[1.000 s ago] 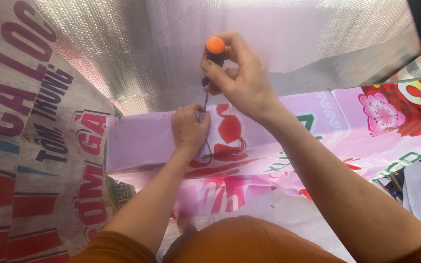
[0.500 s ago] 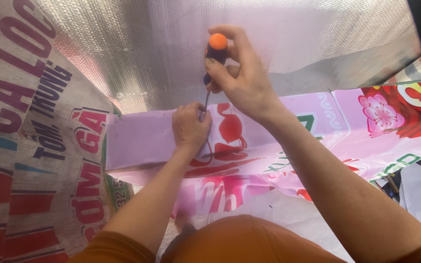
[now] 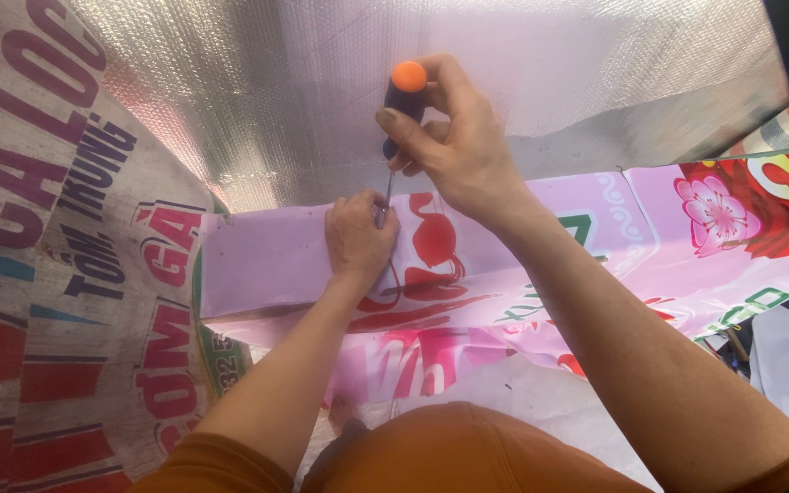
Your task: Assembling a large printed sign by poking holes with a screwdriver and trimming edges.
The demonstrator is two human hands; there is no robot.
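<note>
My right hand [image 3: 454,146] grips a screwdriver [image 3: 402,100] with a dark handle and orange end cap, held upright. Its thin metal shaft runs down to the tip at my left hand [image 3: 358,237]. The left hand's fingers are pinched around the tip, pressed against a pink printed banner sheet [image 3: 276,269] with red shapes on it. Whatever sits under the tip is hidden by the fingers.
Silver reflective foil sheeting [image 3: 321,100] spreads above the banner. A woven sack-like sheet with large red and purple lettering [image 3: 57,274] hangs at the left. A flower print [image 3: 719,215] shows at the right. My orange-clad knee [image 3: 458,452] fills the bottom.
The right hand and screwdriver handle have shifted very slightly; the grip looks a little rotated. The left hand stays pressed on the banner.
</note>
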